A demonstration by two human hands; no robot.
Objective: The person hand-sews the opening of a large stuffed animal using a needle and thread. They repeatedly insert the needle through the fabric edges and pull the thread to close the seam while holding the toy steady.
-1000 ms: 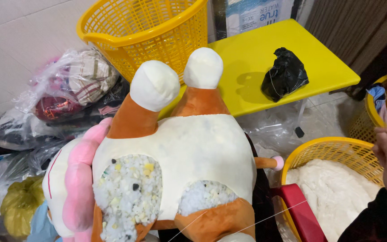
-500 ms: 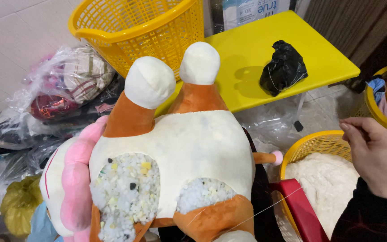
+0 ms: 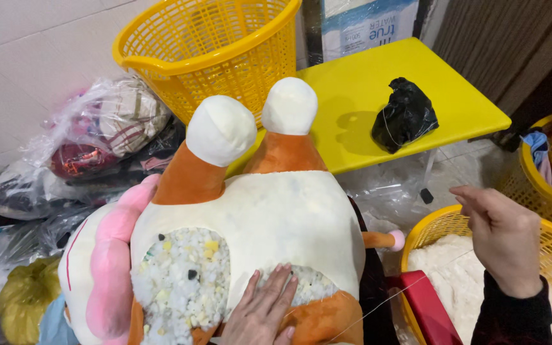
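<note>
On the large white-and-orange plush toy (image 3: 250,230), nearest the camera, left hand (image 3: 263,313) now lies flat, fingers open, beside the open seam showing foam-crumb stuffing (image 3: 183,281); a second ago it was out of view. Right of the toy, right hand (image 3: 503,239) has moved inward, grip pinched on a thin white thread (image 3: 384,300). Beyond the toy: yellow plastic tabletop (image 3: 365,102), black bag (image 3: 404,118).

We see a pale tiled wall (image 3: 27,57) behind a low yellow table (image 3: 378,96). Yellow baskets (image 3: 206,51) and bagged clothes (image 3: 103,128) crowd the floor.
</note>
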